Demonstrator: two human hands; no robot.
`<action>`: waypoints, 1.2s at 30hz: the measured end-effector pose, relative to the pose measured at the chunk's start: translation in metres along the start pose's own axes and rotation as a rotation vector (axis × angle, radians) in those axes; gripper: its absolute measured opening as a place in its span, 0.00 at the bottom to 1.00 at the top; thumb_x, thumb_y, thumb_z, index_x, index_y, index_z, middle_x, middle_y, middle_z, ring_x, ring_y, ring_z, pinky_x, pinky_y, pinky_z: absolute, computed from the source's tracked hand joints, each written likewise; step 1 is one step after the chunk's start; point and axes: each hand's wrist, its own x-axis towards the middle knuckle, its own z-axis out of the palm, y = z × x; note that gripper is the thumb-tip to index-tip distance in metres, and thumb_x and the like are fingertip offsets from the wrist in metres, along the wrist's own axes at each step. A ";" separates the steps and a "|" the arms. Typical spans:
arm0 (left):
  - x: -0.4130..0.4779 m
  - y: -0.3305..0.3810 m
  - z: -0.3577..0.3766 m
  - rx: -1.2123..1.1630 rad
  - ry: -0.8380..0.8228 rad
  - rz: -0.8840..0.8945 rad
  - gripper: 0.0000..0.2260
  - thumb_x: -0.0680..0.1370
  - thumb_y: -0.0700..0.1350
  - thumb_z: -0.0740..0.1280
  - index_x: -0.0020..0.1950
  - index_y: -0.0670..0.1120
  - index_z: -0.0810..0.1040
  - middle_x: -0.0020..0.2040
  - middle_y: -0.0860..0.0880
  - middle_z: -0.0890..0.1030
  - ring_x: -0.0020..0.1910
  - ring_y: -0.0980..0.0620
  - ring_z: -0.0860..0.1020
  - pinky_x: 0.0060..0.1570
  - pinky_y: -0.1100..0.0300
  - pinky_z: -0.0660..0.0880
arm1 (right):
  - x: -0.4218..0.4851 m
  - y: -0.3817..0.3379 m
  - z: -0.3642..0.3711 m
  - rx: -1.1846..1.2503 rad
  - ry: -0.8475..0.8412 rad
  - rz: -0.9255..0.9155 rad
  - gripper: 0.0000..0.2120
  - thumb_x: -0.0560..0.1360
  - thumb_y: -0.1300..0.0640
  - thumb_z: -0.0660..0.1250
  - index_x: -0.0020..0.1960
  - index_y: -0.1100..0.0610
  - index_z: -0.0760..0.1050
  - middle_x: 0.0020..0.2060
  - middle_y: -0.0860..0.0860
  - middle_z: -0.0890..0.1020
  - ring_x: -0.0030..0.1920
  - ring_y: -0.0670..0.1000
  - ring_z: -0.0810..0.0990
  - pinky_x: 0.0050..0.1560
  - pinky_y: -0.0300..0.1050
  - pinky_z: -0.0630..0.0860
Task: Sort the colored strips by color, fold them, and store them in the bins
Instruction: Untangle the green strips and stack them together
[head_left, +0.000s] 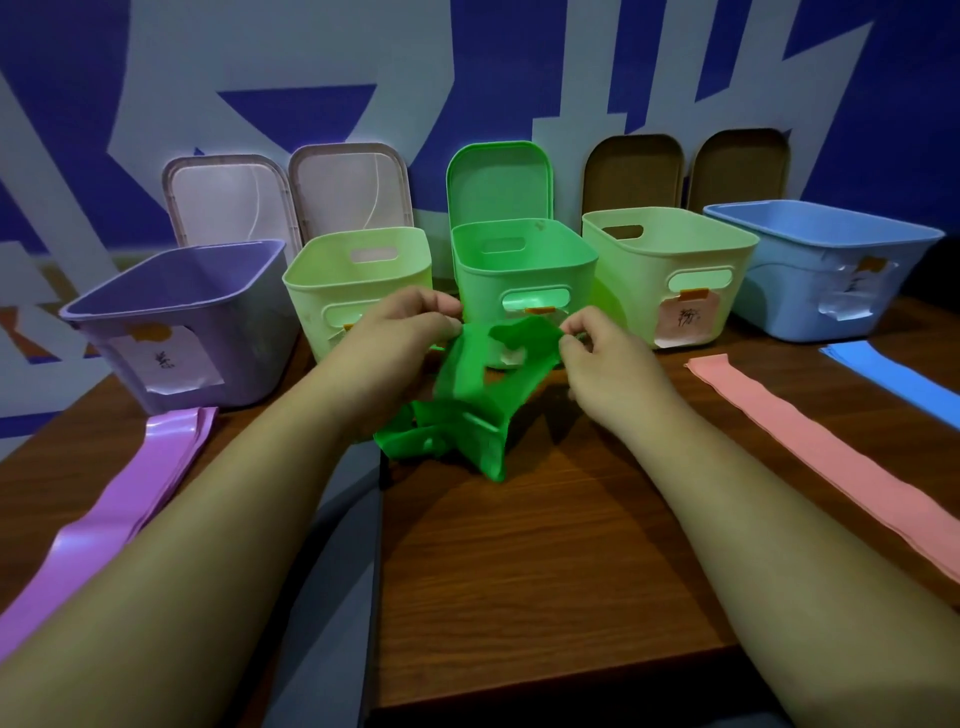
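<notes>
Both my forearms reach forward over the table, wrists nearly level; left hand (400, 332) curled, thumb and fingertips pinching the upper left edge of the green strip (467, 405); right hand (602, 358) curled likewise, pinching the strip's upper right edge; hands near each other, not touching.

Green strip hangs bunched and twisted between the two grips, lower folds trailing down onto the table just ahead of the near edge; it sits in front of the green bin (582, 260) and hides part of that bin's front label.

To my left, purple strips (130, 488) lie flat in a stack, running toward the purple bin (176, 322); to my right a pink strip (831, 467) lies flat, and beyond it a blue strip (893, 374) near the blue bin (810, 280).

Five open bins in a row at the back: purple, pale green bin (311, 270), green, second pale bin (649, 280), blue; my left hand covers the first pale bin's front handle.

Surface: dark wood table (519, 571), a grey gap (337, 571) between two tops under my left arm.

Behind the bins, lids (498, 182) lean upright against a blue and white wall (467, 62).
</notes>
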 end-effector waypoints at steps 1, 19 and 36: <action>0.001 -0.002 -0.001 0.041 -0.011 0.005 0.07 0.83 0.41 0.66 0.61 0.47 0.79 0.48 0.44 0.80 0.42 0.43 0.78 0.37 0.53 0.75 | 0.000 -0.001 0.002 0.084 -0.026 0.052 0.08 0.88 0.52 0.57 0.63 0.46 0.73 0.45 0.51 0.83 0.36 0.53 0.84 0.32 0.45 0.75; -0.010 0.005 -0.020 -0.008 -0.550 -0.251 0.04 0.78 0.46 0.71 0.46 0.46 0.82 0.41 0.45 0.75 0.38 0.53 0.75 0.39 0.63 0.74 | -0.002 -0.007 0.006 0.318 -0.046 0.105 0.08 0.88 0.58 0.56 0.62 0.49 0.72 0.43 0.56 0.85 0.32 0.49 0.83 0.32 0.45 0.80; -0.010 0.004 -0.024 -0.131 -0.466 -0.068 0.22 0.79 0.41 0.69 0.73 0.41 0.73 0.62 0.38 0.81 0.52 0.41 0.82 0.47 0.54 0.81 | -0.006 -0.007 0.000 0.103 -0.241 0.080 0.11 0.85 0.55 0.64 0.66 0.47 0.72 0.55 0.48 0.80 0.55 0.56 0.85 0.51 0.55 0.82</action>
